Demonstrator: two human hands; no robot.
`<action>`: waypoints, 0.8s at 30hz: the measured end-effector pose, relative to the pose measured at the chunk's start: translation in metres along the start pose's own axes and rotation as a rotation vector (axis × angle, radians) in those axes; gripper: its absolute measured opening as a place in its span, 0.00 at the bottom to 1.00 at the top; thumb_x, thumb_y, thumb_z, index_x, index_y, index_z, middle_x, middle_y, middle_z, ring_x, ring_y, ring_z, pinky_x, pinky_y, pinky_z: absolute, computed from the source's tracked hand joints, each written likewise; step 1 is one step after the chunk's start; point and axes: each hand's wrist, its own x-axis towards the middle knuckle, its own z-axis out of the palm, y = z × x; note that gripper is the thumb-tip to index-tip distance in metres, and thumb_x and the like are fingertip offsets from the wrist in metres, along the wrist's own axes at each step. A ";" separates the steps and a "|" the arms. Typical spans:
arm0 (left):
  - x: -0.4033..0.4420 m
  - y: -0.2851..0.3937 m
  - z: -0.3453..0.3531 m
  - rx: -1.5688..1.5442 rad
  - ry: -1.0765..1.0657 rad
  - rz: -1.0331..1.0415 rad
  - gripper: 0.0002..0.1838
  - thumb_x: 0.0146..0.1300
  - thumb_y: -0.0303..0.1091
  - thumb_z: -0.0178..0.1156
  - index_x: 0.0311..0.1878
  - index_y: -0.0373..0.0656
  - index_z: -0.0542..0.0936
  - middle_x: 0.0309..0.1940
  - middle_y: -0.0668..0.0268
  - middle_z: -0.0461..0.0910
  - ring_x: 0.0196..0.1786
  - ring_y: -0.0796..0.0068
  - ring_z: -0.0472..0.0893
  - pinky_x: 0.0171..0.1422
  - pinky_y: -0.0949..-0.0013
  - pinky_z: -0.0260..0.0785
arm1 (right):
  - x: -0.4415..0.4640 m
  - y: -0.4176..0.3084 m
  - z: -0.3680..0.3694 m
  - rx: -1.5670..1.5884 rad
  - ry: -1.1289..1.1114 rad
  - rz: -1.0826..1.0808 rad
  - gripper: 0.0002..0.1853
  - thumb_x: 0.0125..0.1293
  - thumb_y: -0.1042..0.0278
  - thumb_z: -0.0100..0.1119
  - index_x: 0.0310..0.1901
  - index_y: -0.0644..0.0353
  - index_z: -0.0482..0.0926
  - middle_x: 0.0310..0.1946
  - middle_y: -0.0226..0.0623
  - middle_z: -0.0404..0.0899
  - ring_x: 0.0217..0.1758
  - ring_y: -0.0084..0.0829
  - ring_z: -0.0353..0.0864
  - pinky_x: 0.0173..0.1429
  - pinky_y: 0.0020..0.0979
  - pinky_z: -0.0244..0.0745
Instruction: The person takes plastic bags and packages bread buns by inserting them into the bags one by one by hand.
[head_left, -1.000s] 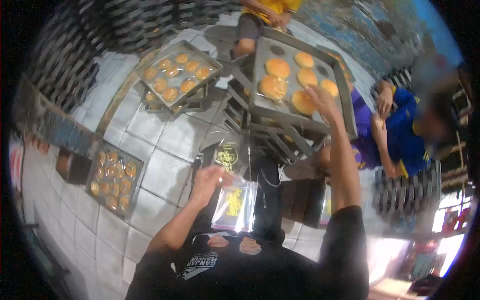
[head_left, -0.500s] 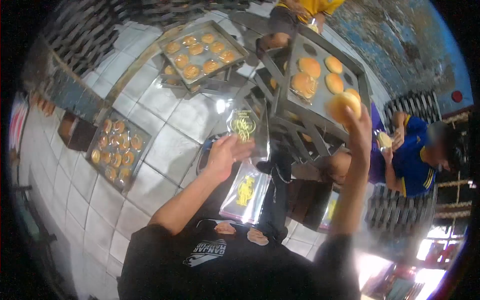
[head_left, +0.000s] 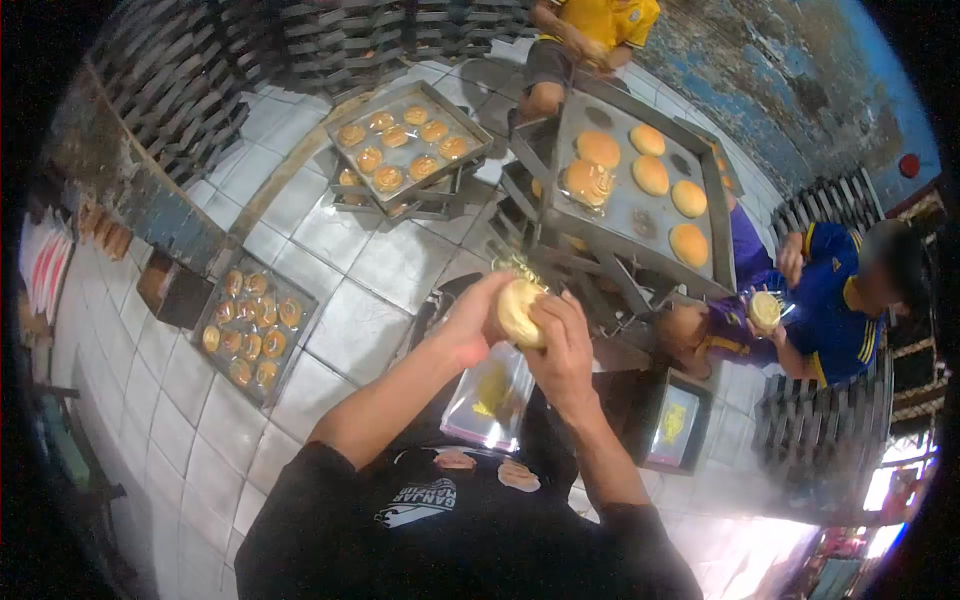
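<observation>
Low in front of my chest, my right hand [head_left: 563,350] curls its fingers round a pale-sided bun [head_left: 520,312]. My left hand [head_left: 474,318] presses in from the other side, with a clear printed plastic bag [head_left: 516,268] bunched at its fingertips. How far the bun sits inside the bag is hidden by the fingers. On my lap lies a stack of clear bags [head_left: 487,395] with yellow print. Ahead to the right, a metal tray [head_left: 640,222] on stacked trays holds several golden buns [head_left: 649,175] and a wrapped bun [head_left: 588,183].
Wrapped buns fill a tray [head_left: 480,140] on a stack ahead and another tray [head_left: 290,345] on the left floor. A person in blue [head_left: 835,290] holds a bun at the right. Another person in yellow [head_left: 605,25] sits beyond the trays. A box with bags [head_left: 690,400] stands nearby.
My right hand has brought the bun from above the right tray down to my left hand. The bag at my left hand is now bunched against the bun.
</observation>
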 end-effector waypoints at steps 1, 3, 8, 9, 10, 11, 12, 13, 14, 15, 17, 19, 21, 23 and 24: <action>-0.008 -0.004 0.004 -0.042 0.007 0.022 0.24 0.75 0.53 0.54 0.57 0.43 0.83 0.49 0.62 0.88 0.55 0.67 0.86 0.63 0.56 0.77 | 0.006 -0.007 -0.002 -0.093 -0.018 -0.049 0.25 0.49 0.82 0.72 0.51 0.60 0.78 0.52 0.44 0.81 0.61 0.47 0.81 0.72 0.53 0.70; -0.001 -0.007 -0.015 -0.077 0.023 0.055 0.24 0.76 0.53 0.53 0.58 0.43 0.83 0.52 0.62 0.87 0.56 0.65 0.86 0.65 0.55 0.77 | -0.003 -0.008 0.017 -0.105 -0.031 -0.002 0.25 0.52 0.78 0.73 0.54 0.59 0.78 0.54 0.46 0.82 0.63 0.47 0.80 0.75 0.58 0.64; 0.006 -0.022 -0.053 -0.173 0.010 0.178 0.22 0.77 0.47 0.54 0.67 0.45 0.76 0.64 0.63 0.81 0.65 0.60 0.80 0.74 0.56 0.70 | -0.023 -0.019 0.063 0.047 -0.221 0.110 0.28 0.60 0.77 0.67 0.65 0.63 0.77 0.64 0.51 0.79 0.74 0.51 0.73 0.81 0.59 0.58; -0.008 -0.036 -0.032 -0.065 0.149 0.309 0.24 0.78 0.47 0.53 0.69 0.45 0.74 0.66 0.63 0.79 0.67 0.61 0.78 0.76 0.56 0.68 | -0.025 -0.010 0.068 -0.118 -0.161 0.043 0.27 0.62 0.78 0.64 0.66 0.64 0.77 0.64 0.53 0.79 0.75 0.51 0.72 0.82 0.59 0.57; -0.018 -0.045 -0.019 0.114 0.094 0.400 0.25 0.80 0.49 0.53 0.73 0.47 0.71 0.69 0.64 0.76 0.70 0.65 0.75 0.77 0.57 0.66 | -0.018 -0.005 0.060 -0.111 -0.138 0.029 0.27 0.64 0.78 0.60 0.67 0.65 0.76 0.62 0.54 0.80 0.74 0.52 0.74 0.82 0.59 0.57; -0.015 -0.041 -0.021 0.116 0.092 0.410 0.25 0.80 0.49 0.53 0.73 0.47 0.71 0.69 0.64 0.76 0.70 0.65 0.75 0.77 0.57 0.66 | -0.011 -0.004 0.054 -0.109 -0.133 0.021 0.27 0.64 0.78 0.60 0.67 0.65 0.76 0.62 0.54 0.80 0.74 0.52 0.74 0.82 0.59 0.57; -0.012 -0.038 -0.028 0.103 0.083 0.416 0.25 0.80 0.49 0.54 0.72 0.47 0.71 0.68 0.64 0.77 0.69 0.66 0.76 0.77 0.58 0.66 | -0.007 -0.005 0.048 -0.099 -0.185 0.034 0.29 0.64 0.79 0.58 0.68 0.66 0.74 0.61 0.52 0.81 0.73 0.51 0.74 0.83 0.59 0.54; -0.007 -0.035 -0.035 0.089 0.071 0.419 0.25 0.80 0.50 0.55 0.72 0.48 0.72 0.66 0.64 0.78 0.69 0.67 0.76 0.76 0.58 0.67 | -0.002 -0.007 0.044 -0.091 -0.237 0.051 0.30 0.63 0.79 0.57 0.70 0.66 0.72 0.60 0.51 0.82 0.73 0.50 0.75 0.84 0.59 0.52; 0.009 -0.021 -0.038 -0.210 -0.060 0.382 0.24 0.77 0.48 0.58 0.70 0.48 0.73 0.63 0.65 0.79 0.66 0.69 0.77 0.74 0.59 0.69 | 0.003 -0.010 0.041 -0.020 -0.275 0.073 0.26 0.65 0.79 0.54 0.66 0.67 0.74 0.57 0.52 0.82 0.70 0.51 0.77 0.84 0.59 0.53; 0.020 -0.020 -0.038 -0.213 -0.062 0.373 0.24 0.77 0.48 0.58 0.70 0.48 0.73 0.63 0.65 0.79 0.66 0.69 0.77 0.74 0.59 0.69 | 0.004 -0.003 0.046 -0.026 -0.278 0.080 0.26 0.65 0.79 0.54 0.66 0.67 0.74 0.57 0.52 0.82 0.70 0.51 0.77 0.84 0.59 0.53; 0.036 -0.033 -0.033 -0.124 -0.009 0.348 0.31 0.76 0.43 0.60 0.78 0.52 0.62 0.66 0.62 0.75 0.68 0.61 0.77 0.72 0.56 0.71 | 0.005 0.017 0.060 -0.038 -0.247 0.094 0.32 0.64 0.74 0.59 0.72 0.61 0.70 0.56 0.49 0.82 0.67 0.47 0.79 0.83 0.60 0.52; 0.033 -0.042 -0.016 -0.071 0.112 0.498 0.25 0.77 0.54 0.57 0.66 0.46 0.77 0.62 0.62 0.81 0.63 0.64 0.80 0.70 0.56 0.73 | 0.019 0.024 0.047 -0.022 -0.305 0.107 0.31 0.62 0.74 0.62 0.69 0.59 0.72 0.59 0.47 0.81 0.67 0.46 0.79 0.84 0.59 0.51; 0.037 -0.034 -0.024 -0.247 -0.011 0.410 0.30 0.78 0.54 0.54 0.73 0.44 0.69 0.62 0.60 0.80 0.64 0.56 0.80 0.72 0.54 0.72 | 0.034 0.002 0.022 0.057 -0.334 0.054 0.28 0.61 0.75 0.65 0.64 0.57 0.75 0.59 0.45 0.82 0.65 0.46 0.80 0.84 0.59 0.50; 0.032 -0.012 -0.020 -0.322 -0.024 0.341 0.36 0.79 0.64 0.47 0.71 0.41 0.71 0.59 0.57 0.81 0.62 0.54 0.81 0.70 0.51 0.74 | 0.033 -0.009 0.014 0.114 -0.268 0.043 0.20 0.61 0.76 0.67 0.57 0.57 0.79 0.53 0.44 0.83 0.58 0.48 0.83 0.76 0.53 0.65; 0.026 -0.008 -0.022 -0.374 -0.053 0.292 0.38 0.79 0.66 0.44 0.71 0.41 0.71 0.61 0.56 0.81 0.63 0.53 0.81 0.69 0.50 0.75 | 0.025 -0.009 0.016 0.286 -0.398 0.180 0.17 0.63 0.76 0.67 0.53 0.59 0.80 0.50 0.44 0.83 0.53 0.47 0.84 0.68 0.48 0.72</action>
